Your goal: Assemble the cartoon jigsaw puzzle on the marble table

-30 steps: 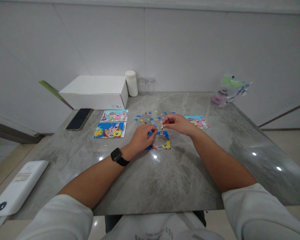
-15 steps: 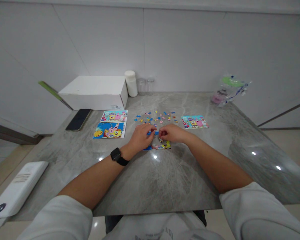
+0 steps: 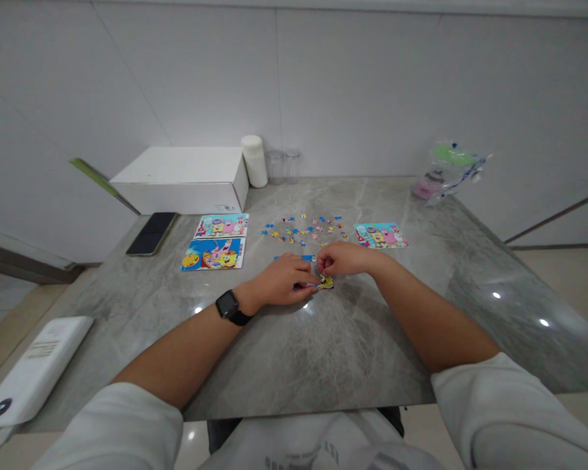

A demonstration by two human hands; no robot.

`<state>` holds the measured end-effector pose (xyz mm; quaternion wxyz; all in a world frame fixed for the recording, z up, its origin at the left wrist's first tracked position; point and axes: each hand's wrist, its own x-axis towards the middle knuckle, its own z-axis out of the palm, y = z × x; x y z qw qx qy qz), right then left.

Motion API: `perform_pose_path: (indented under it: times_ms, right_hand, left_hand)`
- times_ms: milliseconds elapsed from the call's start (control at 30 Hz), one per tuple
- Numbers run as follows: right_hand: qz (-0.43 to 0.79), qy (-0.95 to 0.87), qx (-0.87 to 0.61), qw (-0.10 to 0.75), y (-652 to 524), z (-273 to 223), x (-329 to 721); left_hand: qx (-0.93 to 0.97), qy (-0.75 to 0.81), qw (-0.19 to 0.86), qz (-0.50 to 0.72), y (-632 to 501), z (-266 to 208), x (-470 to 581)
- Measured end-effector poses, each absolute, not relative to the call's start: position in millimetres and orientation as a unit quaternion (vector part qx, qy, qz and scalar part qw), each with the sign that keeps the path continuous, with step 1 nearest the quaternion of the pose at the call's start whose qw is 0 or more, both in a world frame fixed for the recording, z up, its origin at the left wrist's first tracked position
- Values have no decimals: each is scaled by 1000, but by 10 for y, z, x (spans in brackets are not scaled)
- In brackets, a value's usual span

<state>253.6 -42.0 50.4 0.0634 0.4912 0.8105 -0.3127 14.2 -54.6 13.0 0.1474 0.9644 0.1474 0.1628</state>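
A partly joined jigsaw puzzle [image 3: 327,283] lies flat on the table in front of me, its middle mostly hidden by my hands. My left hand [image 3: 285,279] rests over its left and lower part, fingers stretched out and touching the lower strip. With fingers pinched together, my right hand [image 3: 343,258] holds a small puzzle piece at the puzzle's right side; the fingers cover most of it. Just beyond both hands, several loose puzzle pieces [image 3: 315,229] are scattered in blue, yellow and pink.
Left of the pieces lie two cartoon picture cards [image 3: 220,253] and a phone [image 3: 153,234]. Another picture card [image 3: 381,235] is at the right. Behind stand a white box [image 3: 176,196], a white bottle [image 3: 254,162] and two clear glasses [image 3: 292,167]. A plastic bag [image 3: 448,175] sits back right; a white power bank [image 3: 36,372] front left.
My left hand has moved down from the puzzle's upper edge to its lower strip. My right hand has shifted slightly right, still pinching. The view has tilted a little.
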Motion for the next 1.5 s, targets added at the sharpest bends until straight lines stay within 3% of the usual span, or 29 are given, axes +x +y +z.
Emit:
perform_pose_path:
  times_ms: [967, 1500]
  right_hand:
    - [-237, 823, 507, 99, -434, 433, 2445]
    - [-237, 819, 517, 74, -409, 438, 2499]
  left_hand:
    - [976, 114, 123, 142, -562, 104, 173]
    - [977, 125, 123, 121, -566, 102, 176]
